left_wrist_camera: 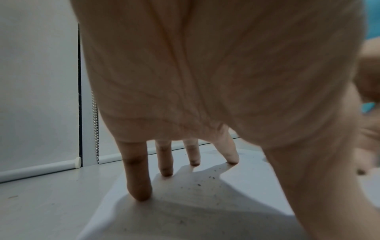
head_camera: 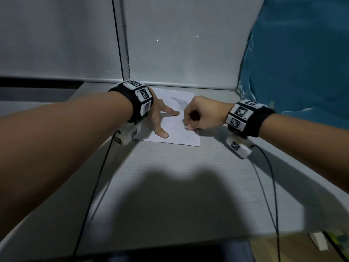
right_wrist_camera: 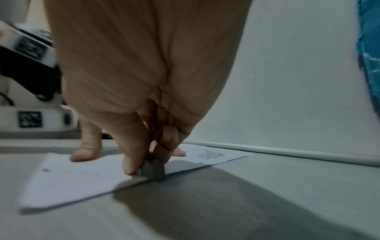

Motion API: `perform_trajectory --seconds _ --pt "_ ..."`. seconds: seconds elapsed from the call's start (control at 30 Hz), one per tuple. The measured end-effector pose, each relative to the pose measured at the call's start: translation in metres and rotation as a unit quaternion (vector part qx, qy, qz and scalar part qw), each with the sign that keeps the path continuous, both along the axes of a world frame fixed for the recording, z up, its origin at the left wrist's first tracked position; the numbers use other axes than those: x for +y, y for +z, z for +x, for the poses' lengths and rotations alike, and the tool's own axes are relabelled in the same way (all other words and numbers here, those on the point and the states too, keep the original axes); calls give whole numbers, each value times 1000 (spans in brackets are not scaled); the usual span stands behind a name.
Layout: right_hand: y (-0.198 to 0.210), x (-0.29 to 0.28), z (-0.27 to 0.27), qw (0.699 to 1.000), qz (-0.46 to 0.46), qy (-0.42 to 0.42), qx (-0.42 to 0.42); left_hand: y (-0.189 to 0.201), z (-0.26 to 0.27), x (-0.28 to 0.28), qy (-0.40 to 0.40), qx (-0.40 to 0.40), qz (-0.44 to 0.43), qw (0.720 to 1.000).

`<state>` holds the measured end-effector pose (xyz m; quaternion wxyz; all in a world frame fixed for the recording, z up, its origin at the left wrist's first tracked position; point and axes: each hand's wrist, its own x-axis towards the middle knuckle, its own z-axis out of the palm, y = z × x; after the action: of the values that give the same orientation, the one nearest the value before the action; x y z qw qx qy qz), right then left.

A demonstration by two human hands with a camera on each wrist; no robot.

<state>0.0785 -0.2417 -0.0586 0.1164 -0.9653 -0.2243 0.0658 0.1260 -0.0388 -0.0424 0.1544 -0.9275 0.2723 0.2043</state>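
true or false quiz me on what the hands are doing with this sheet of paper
1. The left hand presses on the paper with its fingers spread. True.
2. The right hand is open and holds nothing. False: its fingertips pinch a small grey eraser.
3. The eraser touches the paper close to the sheet's edge. True.
4. The paper is blank. False: there is a grey pencil smudge near its far corner.
5. The paper lies on blue fabric. False: it lies on the pale grey table; the blue fabric is off to the right.
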Motion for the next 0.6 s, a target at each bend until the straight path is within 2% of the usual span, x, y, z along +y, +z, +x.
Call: perform_trajectory --seconds 0.13,0.27,0.3,0.43,0.6 --pt "10 -1 -17 996 -15 51 68 -2 1 0 -1 -5 -3 1000" --pt "10 4 4 999 27 7 -37 -2 3 -1 2 -5 11 1000" --pt "8 6 8 999 31 -2 -41 -2 3 -1 3 -5 13 1000" --pt "-2 7 12 1000 20 -1 -6 0 2 0 3 -3 13 1000" --pt "4 3 -8 996 -11 66 51 -1 1 0 -7 -6 14 1000"
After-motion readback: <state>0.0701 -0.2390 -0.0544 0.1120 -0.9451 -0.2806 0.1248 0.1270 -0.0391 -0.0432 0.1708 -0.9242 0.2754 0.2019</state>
